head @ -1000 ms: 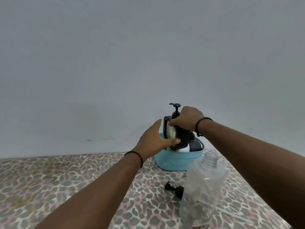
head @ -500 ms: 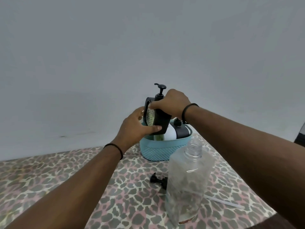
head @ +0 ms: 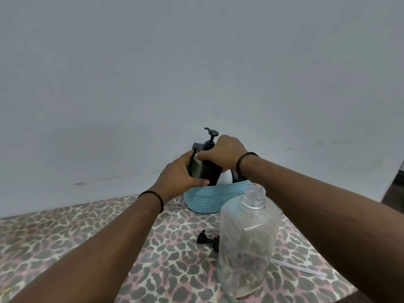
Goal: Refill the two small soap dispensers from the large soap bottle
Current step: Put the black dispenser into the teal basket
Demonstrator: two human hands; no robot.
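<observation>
On the leopard-print tabletop point(head: 65, 241), both hands' grip, left hand point(head: 179, 174) and right hand point(head: 225, 153), clasps the black dispenser point(head: 211, 171).

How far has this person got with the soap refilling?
Early on. Done: the clear bottle stands uncapped, its black pump lying on the table. In hand: the left hand and right hand hold a black dispenser over the blue basket, pump on. Left: opening it and all pouring.
</observation>
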